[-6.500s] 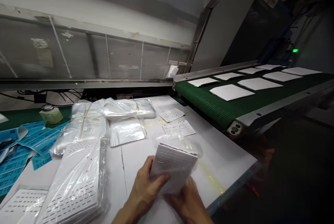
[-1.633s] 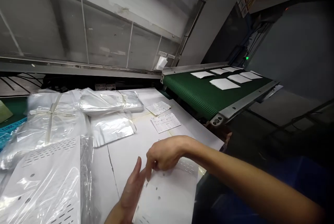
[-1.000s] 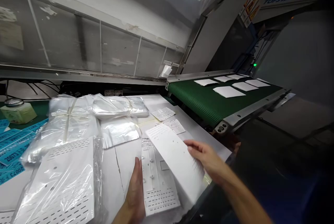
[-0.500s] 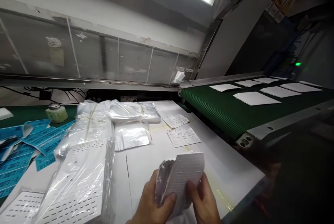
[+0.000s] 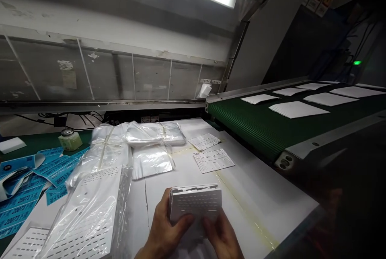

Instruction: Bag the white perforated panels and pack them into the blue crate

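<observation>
Slotted white plastic panel (image 5: 195, 202) up off the white table (image 5: 256, 198), closed into one squared block between left hand (image 5: 167, 227) and right hand (image 5: 218, 237); earlier two pieces, spread apart, right hand lifting one.

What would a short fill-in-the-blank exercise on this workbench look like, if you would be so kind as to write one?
The slotted white panel is held by ____ hands, the left hand and the right hand.
The conveyor belt is ____ in colour.
The printed labels at the far left are ____.
The plastic-wrapped stack of panels lies to the ____ of the hands.

The missing words, in order: two, green, blue, left.
</observation>
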Demonstrator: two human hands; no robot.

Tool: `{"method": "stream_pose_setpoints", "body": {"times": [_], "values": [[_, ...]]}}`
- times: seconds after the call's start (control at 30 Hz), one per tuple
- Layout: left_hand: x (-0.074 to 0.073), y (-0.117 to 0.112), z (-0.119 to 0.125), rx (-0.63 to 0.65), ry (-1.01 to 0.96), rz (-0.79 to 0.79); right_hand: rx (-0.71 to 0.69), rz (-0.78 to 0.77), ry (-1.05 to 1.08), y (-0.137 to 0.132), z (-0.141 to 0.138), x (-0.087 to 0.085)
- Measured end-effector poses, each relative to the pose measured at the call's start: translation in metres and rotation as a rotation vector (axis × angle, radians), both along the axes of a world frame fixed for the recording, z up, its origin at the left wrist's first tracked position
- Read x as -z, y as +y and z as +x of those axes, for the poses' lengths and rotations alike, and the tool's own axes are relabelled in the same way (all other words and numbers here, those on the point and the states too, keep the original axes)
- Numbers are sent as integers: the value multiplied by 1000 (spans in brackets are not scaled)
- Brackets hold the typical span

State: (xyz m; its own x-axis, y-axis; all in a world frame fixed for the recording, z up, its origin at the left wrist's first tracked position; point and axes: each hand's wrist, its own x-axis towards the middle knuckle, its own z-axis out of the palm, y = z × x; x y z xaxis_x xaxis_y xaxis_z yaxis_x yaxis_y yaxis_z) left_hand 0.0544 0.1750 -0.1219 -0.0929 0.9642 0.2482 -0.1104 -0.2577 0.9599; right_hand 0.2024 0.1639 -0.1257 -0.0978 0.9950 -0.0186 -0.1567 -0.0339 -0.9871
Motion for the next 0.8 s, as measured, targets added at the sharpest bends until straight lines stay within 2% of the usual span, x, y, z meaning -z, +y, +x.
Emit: {"method": "stream_pose_setpoints", "body": {"times": [0.17,0.3,0.37,0.47,0.53,0.57,0.6,0.63,0.67,0.73,0.8], "values": [[3,2,5,13,-14,29,149,43,4,-2,-13,8],[10,-4,5,31,-2,48,184,-12,-121,-6,-19,14],[3,-12,4,-47,71,85,213,-45,-154,-4,-12,16],[-28,-12,4,-292,201,66,379,-57,-256,5,5,17],[-55,8,5,-372,320,-54,457,-80,-252,13,14,15],[-67,24,4,-363,470,-99,455,-123,-189,16,17,14],[-77,45,2,-304,715,-167,432,-192,-104,18,19,13],[-82,68,-2,-239,817,-210,406,-272,-14,19,20,11],[-84,90,-7,-179,886,-256,391,-343,61,19,20,10],[-78,128,-24,-61,1039,-372,395,-394,165,17,20,9],[-64,149,-44,49,1189,-457,423,-364,219,16,21,10]]}}
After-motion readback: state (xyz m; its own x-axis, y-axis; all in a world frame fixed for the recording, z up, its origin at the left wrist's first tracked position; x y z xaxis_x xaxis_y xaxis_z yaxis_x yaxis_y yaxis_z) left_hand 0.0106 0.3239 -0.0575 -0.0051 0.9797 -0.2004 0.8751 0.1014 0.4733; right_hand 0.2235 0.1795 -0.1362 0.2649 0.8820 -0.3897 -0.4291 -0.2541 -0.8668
